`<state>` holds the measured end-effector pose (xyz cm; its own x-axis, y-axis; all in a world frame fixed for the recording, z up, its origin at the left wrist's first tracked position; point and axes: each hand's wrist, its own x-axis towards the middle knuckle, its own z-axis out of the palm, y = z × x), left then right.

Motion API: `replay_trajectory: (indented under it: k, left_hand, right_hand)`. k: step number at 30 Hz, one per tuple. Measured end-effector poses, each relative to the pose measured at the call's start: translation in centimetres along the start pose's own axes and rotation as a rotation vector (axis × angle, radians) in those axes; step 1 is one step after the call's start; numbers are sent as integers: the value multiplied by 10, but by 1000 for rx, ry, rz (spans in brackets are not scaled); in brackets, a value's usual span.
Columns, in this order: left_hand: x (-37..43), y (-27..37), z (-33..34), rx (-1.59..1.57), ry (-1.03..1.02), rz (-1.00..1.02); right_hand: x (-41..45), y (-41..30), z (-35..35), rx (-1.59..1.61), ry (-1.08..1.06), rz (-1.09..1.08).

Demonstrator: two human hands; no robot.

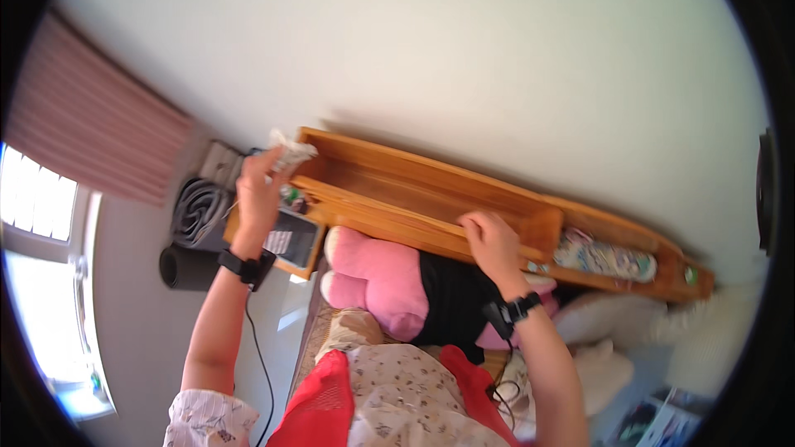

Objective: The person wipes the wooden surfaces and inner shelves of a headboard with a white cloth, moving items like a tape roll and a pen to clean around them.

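My left hand (258,189) is raised at the left end of a long wooden headboard shelf (404,183), its fingers closed on a crumpled white cloth or tissue (292,150). The cloth is beside the shelf's end corner. My right hand (490,236) rests with curled fingers on the shelf's front edge, further right; whether it grips the rim is hard to tell. The long compartment between my hands shows bare wood. Both wrists wear black straps with small devices and cables.
A pink plush toy with a black garment (391,285) lies below the shelf. Further right, the shelf holds a patterned case (605,257). At left are a glass-topped wooden nightstand (295,239), a rolled grey mat (202,211), a black roll (186,267) and a window (43,198). A wall rises behind.
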<state>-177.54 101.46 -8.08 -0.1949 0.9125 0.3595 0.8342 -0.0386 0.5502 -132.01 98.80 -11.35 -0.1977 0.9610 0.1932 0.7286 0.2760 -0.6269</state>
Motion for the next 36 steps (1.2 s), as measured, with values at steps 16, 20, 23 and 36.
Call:
replay_trajectory:
  k: [16, 20, 23, 36]
  left_hand:
    - [-73, 345, 232, -406, -290, 576]
    - [-85, 348, 245, -146, -353, 775]
    - [-75, 345, 233, -6, -421, 871]
    - [-103, 368, 224, -119, -442, 778]
  right_hand:
    - [-123, 20, -127, 210, 50, 81]
    - [-155, 51, -145, 216, 87, 137]
    - [-173, 76, -154, 221, 131, 92]
    - [-98, 100, -139, 120, 174, -177]
